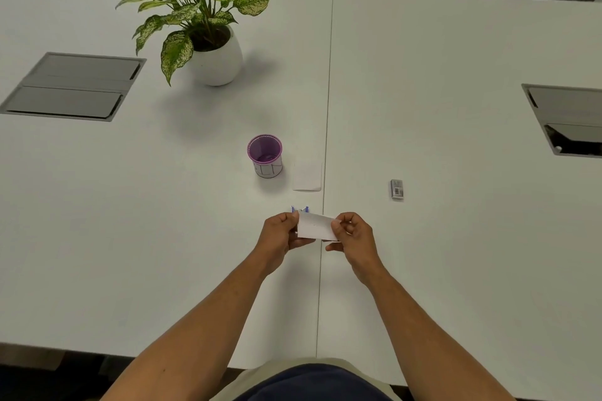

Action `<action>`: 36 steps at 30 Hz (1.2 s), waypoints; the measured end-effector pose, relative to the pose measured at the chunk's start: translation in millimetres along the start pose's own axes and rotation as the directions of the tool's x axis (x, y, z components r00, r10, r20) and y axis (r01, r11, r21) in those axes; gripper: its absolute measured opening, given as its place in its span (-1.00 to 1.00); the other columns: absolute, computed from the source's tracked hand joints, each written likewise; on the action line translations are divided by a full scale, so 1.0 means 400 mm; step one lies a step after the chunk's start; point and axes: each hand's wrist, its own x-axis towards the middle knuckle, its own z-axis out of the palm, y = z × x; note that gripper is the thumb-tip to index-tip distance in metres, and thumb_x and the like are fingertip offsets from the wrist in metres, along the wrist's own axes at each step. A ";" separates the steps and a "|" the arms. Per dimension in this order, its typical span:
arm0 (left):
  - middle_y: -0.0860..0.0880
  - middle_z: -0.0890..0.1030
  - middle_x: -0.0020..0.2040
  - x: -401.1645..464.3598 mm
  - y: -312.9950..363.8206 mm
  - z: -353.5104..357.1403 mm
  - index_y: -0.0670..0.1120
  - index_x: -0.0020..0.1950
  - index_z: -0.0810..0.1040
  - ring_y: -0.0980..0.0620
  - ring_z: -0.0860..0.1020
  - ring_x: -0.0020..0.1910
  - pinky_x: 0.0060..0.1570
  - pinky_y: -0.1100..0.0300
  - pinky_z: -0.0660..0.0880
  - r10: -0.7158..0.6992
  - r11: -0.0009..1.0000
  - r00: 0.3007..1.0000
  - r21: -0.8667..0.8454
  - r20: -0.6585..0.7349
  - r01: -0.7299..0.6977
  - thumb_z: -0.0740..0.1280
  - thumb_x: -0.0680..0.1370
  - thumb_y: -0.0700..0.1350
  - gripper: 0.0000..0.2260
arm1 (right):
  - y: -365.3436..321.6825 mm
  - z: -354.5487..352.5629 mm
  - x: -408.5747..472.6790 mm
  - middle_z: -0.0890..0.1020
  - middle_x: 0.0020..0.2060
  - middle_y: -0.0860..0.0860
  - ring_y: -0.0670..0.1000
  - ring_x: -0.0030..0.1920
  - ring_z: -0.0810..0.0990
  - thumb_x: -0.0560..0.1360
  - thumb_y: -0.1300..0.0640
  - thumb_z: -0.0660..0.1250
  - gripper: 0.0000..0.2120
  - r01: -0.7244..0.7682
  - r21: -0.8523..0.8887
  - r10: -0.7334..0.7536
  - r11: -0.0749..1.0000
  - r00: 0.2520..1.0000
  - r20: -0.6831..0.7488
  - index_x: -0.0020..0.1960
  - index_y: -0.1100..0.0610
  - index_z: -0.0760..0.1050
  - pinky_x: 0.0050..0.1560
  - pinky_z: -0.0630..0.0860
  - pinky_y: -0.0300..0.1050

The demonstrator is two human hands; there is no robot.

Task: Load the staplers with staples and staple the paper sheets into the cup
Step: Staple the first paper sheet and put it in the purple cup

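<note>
White paper slip (pixel 315 227), flat, rectangular, pinched between left hand (pixel 279 236) and right hand (pixel 353 238) fingers.

A small white rectangular slip of paper (pixel 315 227) is held level above the white bench (pixel 439 254), pinched at both short ends, and behind its far edge peeks part of a small blue stapler (pixel 299 209), mostly hidden. Farther off stands an upright purple plastic cup (pixel 264 155) with a white patterned lower wall, and just beside it on its right a second white paper sheet (pixel 307 176) lies flat. Well apart to the right lies a small silvery box of staples (pixel 397 189).
</note>
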 end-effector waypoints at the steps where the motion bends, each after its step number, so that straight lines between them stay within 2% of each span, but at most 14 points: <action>1: -0.28 0.63 0.02 0.001 0.002 -0.001 -0.26 0.01 0.54 -0.22 0.65 -0.06 -0.22 0.13 0.64 0.004 1.000 1.000 0.031 -0.015 -0.003 0.16 0.67 -0.13 -0.75 | -0.001 0.003 0.000 0.58 -0.02 0.16 0.09 -0.04 0.61 0.57 0.22 0.31 -0.98 -0.004 0.001 0.004 1.000 1.000 0.010 -0.02 0.15 0.47 -0.31 0.63 -0.14; 8: -0.30 0.61 0.04 0.025 0.004 -0.014 -0.19 0.00 0.51 -0.20 0.67 -0.21 -0.22 0.10 0.66 0.056 0.974 0.995 0.222 -0.078 -0.037 0.15 0.67 -0.09 -0.77 | 0.001 0.017 0.017 0.58 0.04 0.24 0.16 -0.04 0.62 0.58 0.22 0.30 -0.94 -0.036 0.019 0.034 0.999 0.998 0.056 0.02 0.19 0.45 -0.28 0.62 -0.10; 13: -0.22 0.62 0.01 0.019 0.021 -0.007 -0.10 0.01 0.55 -0.18 0.68 -0.16 -0.23 0.04 0.66 0.040 0.988 0.997 0.154 -0.065 -0.030 0.17 0.65 0.03 -0.74 | -0.005 0.029 0.022 0.60 -0.14 0.10 0.09 -0.12 0.62 0.54 0.27 0.35 -0.89 -0.022 0.000 0.022 1.000 0.999 0.043 0.03 0.22 0.45 -0.28 0.62 -0.10; 16: -0.18 0.64 -0.02 0.026 0.026 -0.010 -0.11 0.02 0.58 -0.16 0.68 -0.18 -0.15 -0.07 0.66 0.067 0.976 0.997 0.208 -0.045 -0.057 0.25 0.60 0.10 -0.71 | -0.010 0.040 0.033 0.58 -0.20 0.09 0.07 -0.14 0.65 0.52 0.28 0.37 -0.79 -0.010 -0.059 0.010 0.998 1.000 0.005 0.12 0.16 0.44 -0.29 0.63 -0.09; 18: -0.24 0.62 -0.01 0.035 0.028 -0.017 -0.21 0.05 0.58 -0.15 0.68 -0.19 -0.11 -0.10 0.65 0.108 0.962 0.993 0.258 -0.039 -0.094 0.32 0.57 0.08 -0.66 | -0.014 0.051 0.043 0.58 -0.24 0.10 0.08 -0.14 0.66 0.52 0.28 0.37 -0.73 -0.006 -0.061 0.006 0.998 1.000 -0.002 0.17 0.09 0.46 -0.29 0.64 -0.06; 20: -0.23 0.62 -0.02 0.041 0.034 -0.018 -0.21 0.06 0.58 -0.13 0.67 -0.20 -0.12 -0.06 0.65 0.133 0.958 0.990 0.263 -0.056 -0.114 0.34 0.56 0.06 -0.67 | -0.017 0.060 0.054 0.59 -0.25 0.09 0.09 -0.15 0.66 0.51 0.28 0.38 -0.71 -0.009 -0.054 0.008 0.998 1.000 -0.010 0.20 0.07 0.47 -0.28 0.65 -0.05; 24: -0.10 0.67 -0.13 0.061 0.056 -0.027 -0.18 0.03 0.60 -0.08 0.67 -0.19 -0.18 0.00 0.66 0.162 0.951 0.984 0.277 -0.071 -0.136 0.35 0.57 -0.03 -0.79 | -0.019 0.074 0.080 0.59 -0.20 0.07 0.14 -0.17 0.62 0.49 0.32 0.39 -0.79 -0.015 -0.003 0.015 1.000 0.999 -0.044 0.11 0.20 0.53 -0.32 0.63 -0.12; 27: -0.12 0.61 -0.17 0.087 0.068 -0.046 -0.23 -0.04 0.56 -0.05 0.63 -0.21 -0.28 0.07 0.64 0.165 0.929 0.984 0.345 -0.073 -0.131 0.35 0.58 -0.13 -0.85 | -0.025 0.086 0.100 0.59 -0.19 0.07 0.10 -0.18 0.61 0.49 0.34 0.39 -0.84 -0.037 0.024 0.038 0.999 0.999 -0.037 0.06 0.25 0.52 -0.32 0.63 -0.14; 31: -0.14 0.64 -0.18 0.120 0.094 -0.078 -0.24 -0.05 0.54 -0.02 0.65 -0.27 -0.32 0.11 0.57 0.179 0.914 0.979 0.384 -0.094 -0.130 0.36 0.56 -0.13 -0.84 | -0.044 0.110 0.138 0.58 -0.25 0.11 0.06 -0.21 0.63 0.48 0.38 0.38 -0.88 -0.052 0.076 0.050 0.996 0.998 0.024 0.00 0.28 0.51 -0.30 0.64 -0.14; 33: -0.14 0.66 -0.17 0.140 0.109 -0.097 -0.22 -0.03 0.57 0.02 0.64 -0.30 -0.32 0.12 0.54 0.197 0.913 0.973 0.384 -0.124 -0.136 0.37 0.56 -0.15 -0.87 | -0.054 0.123 0.164 0.58 -0.25 0.12 0.07 -0.19 0.63 0.48 0.39 0.37 -0.89 -0.041 0.065 0.040 0.997 0.999 0.022 -0.01 0.30 0.52 -0.29 0.65 -0.13; 36: -0.10 0.67 -0.19 0.176 0.137 -0.125 -0.16 -0.07 0.60 0.03 0.63 -0.32 -0.33 0.16 0.50 0.243 0.911 0.940 0.389 -0.240 -0.136 0.35 0.54 -0.20 -0.95 | -0.064 0.139 0.212 0.61 -0.12 0.20 0.09 -0.17 0.65 0.48 0.38 0.38 -0.91 -0.022 0.023 0.024 0.999 0.996 -0.087 -0.02 0.33 0.53 -0.25 0.67 -0.10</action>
